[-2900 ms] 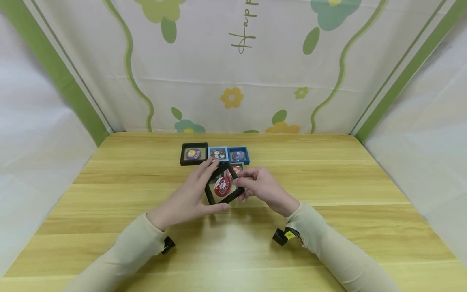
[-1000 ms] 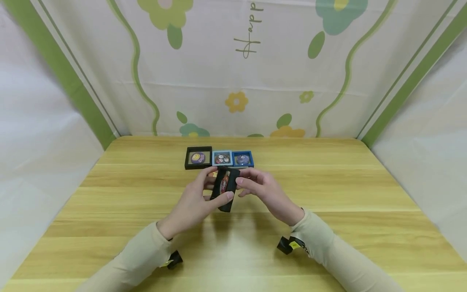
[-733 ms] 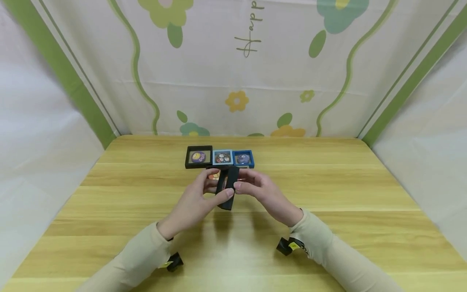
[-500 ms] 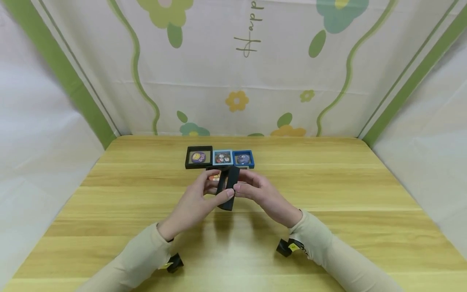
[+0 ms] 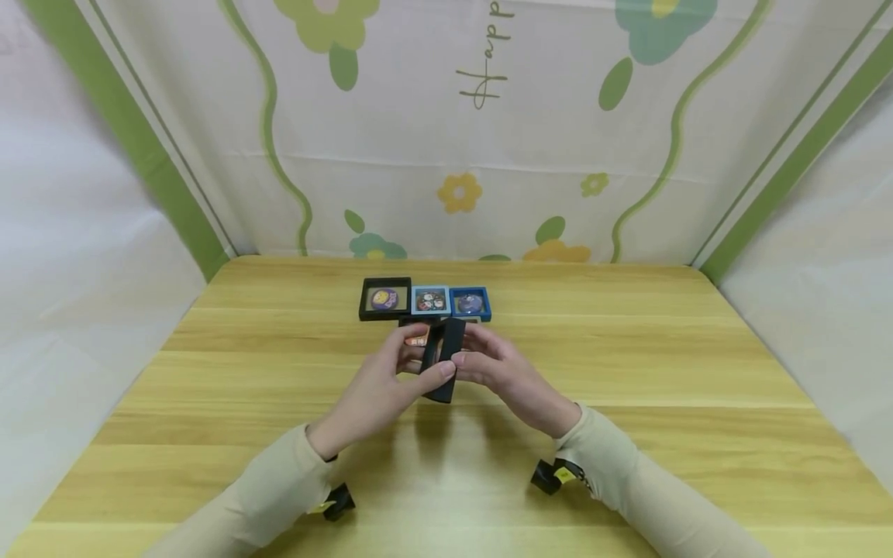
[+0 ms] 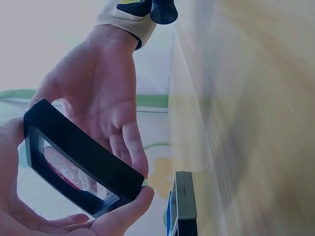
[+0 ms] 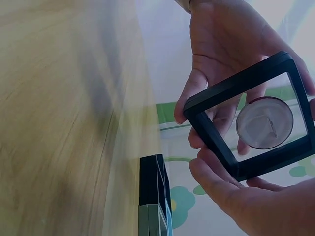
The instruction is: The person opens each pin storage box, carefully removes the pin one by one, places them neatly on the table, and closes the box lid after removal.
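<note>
Above the table, both hands hold a black square display frame [image 5: 455, 341] with clear film, tilted nearly edge-on in the head view. Through the film, the right wrist view shows the pale back of a round pin badge [image 7: 265, 123]; its reddish face shows in the left wrist view. My left hand [image 5: 380, 391] grips the frame, thumb on the near side and fingers beyond it. My right hand [image 5: 512, 380] pinches the right side by thumb and fingertips. Behind them, a frame with an orange-red picture [image 5: 417, 339] lies partly hidden.
Along the back of the wooden table [image 5: 600, 349] lie a black frame with a purple and yellow badge [image 5: 384, 299], a light blue frame [image 5: 430, 301] and a blue frame [image 5: 470, 303]. A grey frame edge [image 5: 476, 318] shows in front. A printed cloth [image 5: 391, 139] hangs behind.
The held frame has turned from facing the head camera, red badge visible, to almost edge-on. The left thumb has come onto it. Over the last half second the hands hold nearly still.
</note>
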### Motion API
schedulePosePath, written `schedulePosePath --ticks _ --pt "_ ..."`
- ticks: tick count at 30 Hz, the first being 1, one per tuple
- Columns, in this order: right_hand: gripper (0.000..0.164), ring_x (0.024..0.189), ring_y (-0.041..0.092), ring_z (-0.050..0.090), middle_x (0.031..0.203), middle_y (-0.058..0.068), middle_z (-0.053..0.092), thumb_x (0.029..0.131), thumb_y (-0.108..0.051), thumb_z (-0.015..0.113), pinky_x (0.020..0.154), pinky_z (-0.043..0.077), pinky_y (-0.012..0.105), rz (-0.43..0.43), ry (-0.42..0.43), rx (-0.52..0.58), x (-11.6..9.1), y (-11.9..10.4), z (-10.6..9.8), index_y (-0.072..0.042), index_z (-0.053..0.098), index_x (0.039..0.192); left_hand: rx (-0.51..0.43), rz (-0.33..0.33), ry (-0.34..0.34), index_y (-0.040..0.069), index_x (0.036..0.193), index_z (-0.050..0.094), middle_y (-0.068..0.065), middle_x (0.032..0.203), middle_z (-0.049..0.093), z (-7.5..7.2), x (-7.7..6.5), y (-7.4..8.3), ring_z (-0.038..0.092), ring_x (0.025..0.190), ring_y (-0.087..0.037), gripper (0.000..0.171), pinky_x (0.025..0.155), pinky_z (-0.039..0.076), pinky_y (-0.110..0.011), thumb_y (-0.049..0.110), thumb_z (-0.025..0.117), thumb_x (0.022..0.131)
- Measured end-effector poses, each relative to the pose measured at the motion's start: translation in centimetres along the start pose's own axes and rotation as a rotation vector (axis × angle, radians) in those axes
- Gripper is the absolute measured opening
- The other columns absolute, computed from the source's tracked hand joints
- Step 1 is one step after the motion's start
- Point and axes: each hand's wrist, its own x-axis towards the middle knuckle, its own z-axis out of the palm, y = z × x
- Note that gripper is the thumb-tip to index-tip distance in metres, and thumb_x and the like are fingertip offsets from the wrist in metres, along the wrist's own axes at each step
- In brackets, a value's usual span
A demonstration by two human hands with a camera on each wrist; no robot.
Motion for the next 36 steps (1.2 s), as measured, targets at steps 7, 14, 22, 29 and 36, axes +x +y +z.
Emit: schedulePosePath --ticks 7,14,22,29,36 --pt "0.064 0.123 0.032 0.05 0.141 0.024 0.042 0.096 -0.023 0.057 0.102 0.042 0.041 0.009 0.005 0.049 0.1 0.27 -0.04 -0.001 0.03 0.15 -0.001 -0.001 0.002 0.015 0.145 0.04 -0.004 0.114 0.066 0.09 0.15 -0.15 0.062 0.101 -0.018 0.076 0.087 0.049 -0.041 0.051 0.072 0.086" --pt "0.063 0.122 0.032 0.05 0.139 0.022 0.045 0.093 -0.02 0.056 0.103 0.041 0.043 0.014 0.022 0.028 0.08 0.55 0.2 -0.003 0.032 0.149 0.017 -0.006 0.011 0.019 0.144 0.041 -0.005 0.118 0.064 0.25 0.23 -0.39 0.061 0.101 -0.017 0.079 0.087 0.049 -0.042 0.055 0.074 0.083" --pt "0.066 0.127 0.038 0.045 0.141 0.019 0.047 0.09 -0.017 0.056 0.103 0.041 0.044 -0.045 -0.003 -0.018 0.06 0.72 0.05 -0.01 0.033 0.151 0.046 0.008 0.005 0.021 0.144 0.04 0.001 0.122 0.063 0.18 0.04 -0.22 0.06 0.104 -0.013 0.084 0.09 0.048 -0.045 0.06 0.075 0.078" --pt "0.07 0.128 0.046 0.042 0.14 0.022 0.045 0.089 -0.015 0.057 0.101 0.042 0.043 -0.086 -0.047 -0.016 0.0 0.57 -0.25 -0.006 0.029 0.153 0.058 0.018 -0.003 0.022 0.145 0.038 -0.003 0.126 0.062 0.06 -0.14 0.01 0.06 0.105 -0.012 0.086 0.091 0.048 -0.045 0.06 0.076 0.078" --pt "0.069 0.126 0.048 0.043 0.139 0.022 0.046 0.089 -0.014 0.056 0.1 0.043 0.042 -0.09 -0.028 -0.025 0.02 0.8 -0.32 -0.006 0.031 0.152 0.051 0.028 -0.013 0.021 0.145 0.039 -0.003 0.127 0.061 0.07 -0.11 0.11 0.06 0.107 -0.014 0.085 0.091 0.048 -0.044 0.056 0.077 0.079"
